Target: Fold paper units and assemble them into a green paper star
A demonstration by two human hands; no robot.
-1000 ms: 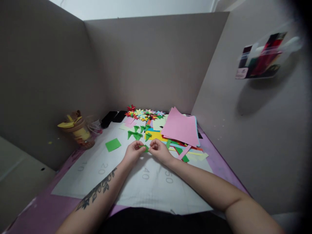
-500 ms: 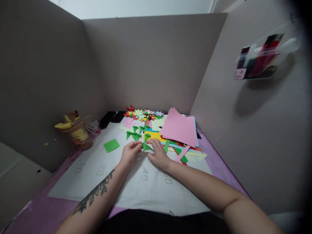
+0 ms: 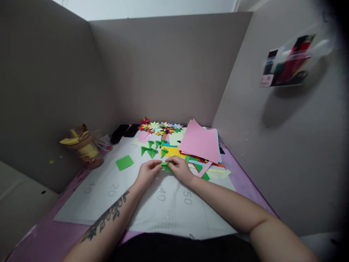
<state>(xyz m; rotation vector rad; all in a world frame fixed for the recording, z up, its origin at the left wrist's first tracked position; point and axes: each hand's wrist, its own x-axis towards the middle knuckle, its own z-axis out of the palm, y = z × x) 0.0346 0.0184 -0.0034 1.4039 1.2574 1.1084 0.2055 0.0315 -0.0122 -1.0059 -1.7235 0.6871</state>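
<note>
Just beyond "40" [image 3: 161,194] on the mat [image 3: 163,218]: left hand [image 3: 147,173], right hand [image 3: 180,169], both pinch-tight on green paper [image 3: 165,166].

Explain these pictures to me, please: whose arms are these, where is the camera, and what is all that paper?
There is no machine here. The camera sits on a person's head and looks forward and down, so the two bare arms are that person's own, and this is the only view.

The left hand and the right hand pinch a small folded green paper piece between their fingertips, over a white mat printed with numbers.

Beyond the hands lie more folded green pieces, a flat green square, a heap of colourful paper stars, and a stack of coloured sheets with a pink sheet on top. At the left stands a jar topped in yellow and brown. Grey boards wall the desk in.
</note>
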